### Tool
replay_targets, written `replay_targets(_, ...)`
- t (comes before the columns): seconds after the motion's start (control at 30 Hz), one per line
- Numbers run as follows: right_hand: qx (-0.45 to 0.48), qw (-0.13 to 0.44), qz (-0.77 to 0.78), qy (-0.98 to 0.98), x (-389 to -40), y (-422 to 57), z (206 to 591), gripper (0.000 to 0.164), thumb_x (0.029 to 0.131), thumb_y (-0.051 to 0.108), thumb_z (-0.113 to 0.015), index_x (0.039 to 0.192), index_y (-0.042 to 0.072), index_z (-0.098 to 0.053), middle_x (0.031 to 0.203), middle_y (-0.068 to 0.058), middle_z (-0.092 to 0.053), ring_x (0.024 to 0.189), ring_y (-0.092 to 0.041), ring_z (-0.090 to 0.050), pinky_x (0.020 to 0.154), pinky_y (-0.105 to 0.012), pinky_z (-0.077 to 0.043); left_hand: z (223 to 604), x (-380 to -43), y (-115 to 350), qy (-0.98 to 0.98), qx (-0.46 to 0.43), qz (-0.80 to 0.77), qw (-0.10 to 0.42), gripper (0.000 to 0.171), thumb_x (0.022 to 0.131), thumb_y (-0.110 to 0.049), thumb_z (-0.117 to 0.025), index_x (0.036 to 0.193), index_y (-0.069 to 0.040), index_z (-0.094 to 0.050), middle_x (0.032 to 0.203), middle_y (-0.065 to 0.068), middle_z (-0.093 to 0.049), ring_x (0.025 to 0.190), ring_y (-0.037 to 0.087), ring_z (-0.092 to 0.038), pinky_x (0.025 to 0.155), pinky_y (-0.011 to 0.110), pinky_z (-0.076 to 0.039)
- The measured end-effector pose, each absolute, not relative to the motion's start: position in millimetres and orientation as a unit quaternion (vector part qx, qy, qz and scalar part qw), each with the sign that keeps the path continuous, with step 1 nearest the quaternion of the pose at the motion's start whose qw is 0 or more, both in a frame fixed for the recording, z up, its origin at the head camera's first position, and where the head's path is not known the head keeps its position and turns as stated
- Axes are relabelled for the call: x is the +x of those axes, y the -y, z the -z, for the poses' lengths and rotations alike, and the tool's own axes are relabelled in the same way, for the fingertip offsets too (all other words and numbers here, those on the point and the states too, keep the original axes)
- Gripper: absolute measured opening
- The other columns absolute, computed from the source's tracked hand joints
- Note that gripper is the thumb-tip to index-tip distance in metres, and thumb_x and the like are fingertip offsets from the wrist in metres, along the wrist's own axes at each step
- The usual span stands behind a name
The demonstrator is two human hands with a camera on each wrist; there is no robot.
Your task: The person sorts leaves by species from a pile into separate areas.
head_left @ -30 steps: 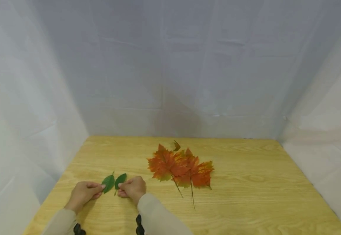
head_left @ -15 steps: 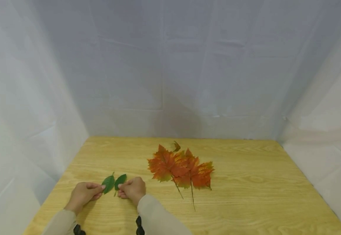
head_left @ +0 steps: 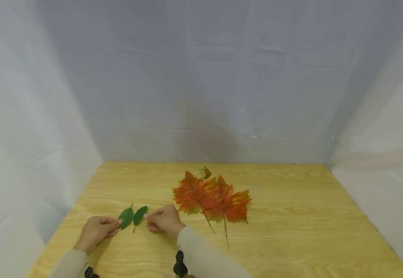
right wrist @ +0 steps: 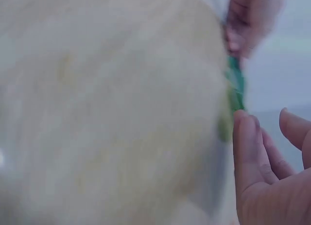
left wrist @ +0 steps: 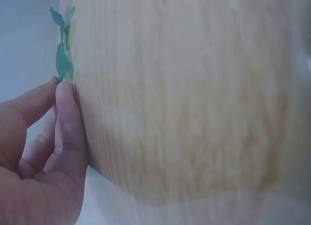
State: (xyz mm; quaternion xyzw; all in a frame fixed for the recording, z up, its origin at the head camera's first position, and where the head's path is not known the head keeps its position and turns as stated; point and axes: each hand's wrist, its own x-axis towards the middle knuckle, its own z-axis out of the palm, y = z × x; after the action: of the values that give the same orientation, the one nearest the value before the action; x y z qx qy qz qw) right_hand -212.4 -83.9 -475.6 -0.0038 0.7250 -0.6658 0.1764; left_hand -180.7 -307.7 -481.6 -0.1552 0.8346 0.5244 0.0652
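Observation:
On the left half of the table lie two green leaves with toothed edges, side by side. My left hand point(head_left: 95, 231) pinches the edge of the left leaf point(head_left: 126, 218) between thumb and forefinger. In the left wrist view, that leaf point(left wrist: 62, 62) stands out just beyond the fingertips of my left hand point(left wrist: 43, 142). My right hand point(head_left: 165, 221) is at the right edge of the other leaf point(head_left: 140, 216). The right wrist view, blurred, has the thumb of my right hand point(right wrist: 262, 171) apart from its forefinger; whether a fingertip touches the leaf is hard to tell.
Orange-red maple leaves point(head_left: 191, 193) with thin dark stems overlap in the table's middle. A small brownish curled leaf point(head_left: 206, 172) lies behind them. The wooden table point(head_left: 292, 231) meets pale cloth walls point(head_left: 215, 77) at the back and sides.
My right hand has let go of the right green leaf and drawn back slightly to the right, uncovering more of it. My left hand keeps its pinch on the left leaf.

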Motion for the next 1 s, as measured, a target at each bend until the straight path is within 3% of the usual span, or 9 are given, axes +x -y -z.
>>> replay_targets(0.23,-0.079,0.141,0.653,-0.74,-230.2,17.2,448.4,0.025,0.086,0.024,-0.074,0.101,0.004,-0.074,0.091,-0.006,-0.072,0.086,-0.025,-0.069,0.077,-0.04,-0.057,480.3,-181.3,307.9,-0.837,-0.148,-0.523,0.066,0.04,0.088,-0.016,-0.07,0.106,0.018,-0.062,0.075,0.001,-0.069,0.065,0.008,-0.066,0.062,0.02,-0.055)
replay_targets(0.47,-0.068,0.062,0.633,-0.769,-234.9,-76.1,427.3,0.033,0.087,0.034,-0.071,0.112,0.013,-0.071,0.111,-0.004,-0.068,0.103,-0.025,-0.063,0.091,-0.047,-0.05,478.9,-181.4,307.3,-0.835,-0.148,-0.525,0.071,0.041,0.089,-0.016,-0.069,0.108,0.019,-0.061,0.075,0.001,-0.069,0.065,0.008,-0.066,0.063,0.02,-0.055)
replay_targets(0.7,-0.031,-0.03,0.616,-0.787,-222.2,-153.9,432.1,0.034,0.089,0.023,-0.07,0.119,0.007,-0.067,0.117,-0.013,-0.065,0.103,-0.022,-0.062,0.09,-0.042,-0.051,478.8,-179.2,309.3,-0.832,-0.143,-0.53,0.079,0.045,0.089,-0.017,-0.069,0.111,0.021,-0.058,0.08,0.001,-0.069,0.069,0.008,-0.067,0.066,0.021,-0.056)
replay_targets(1.0,0.056,-0.008,0.582,-0.811,-202.3,-197.3,470.1,0.032,0.09,0.016,-0.068,0.119,0.001,-0.066,0.114,-0.011,-0.067,0.103,-0.023,-0.063,0.087,-0.037,-0.053,483.3,-183.9,311.7,-0.837,-0.137,-0.523,0.08,0.043,0.09,-0.016,-0.069,0.11,0.02,-0.059,0.081,0.001,-0.07,0.069,0.008,-0.067,0.066,0.021,-0.056)
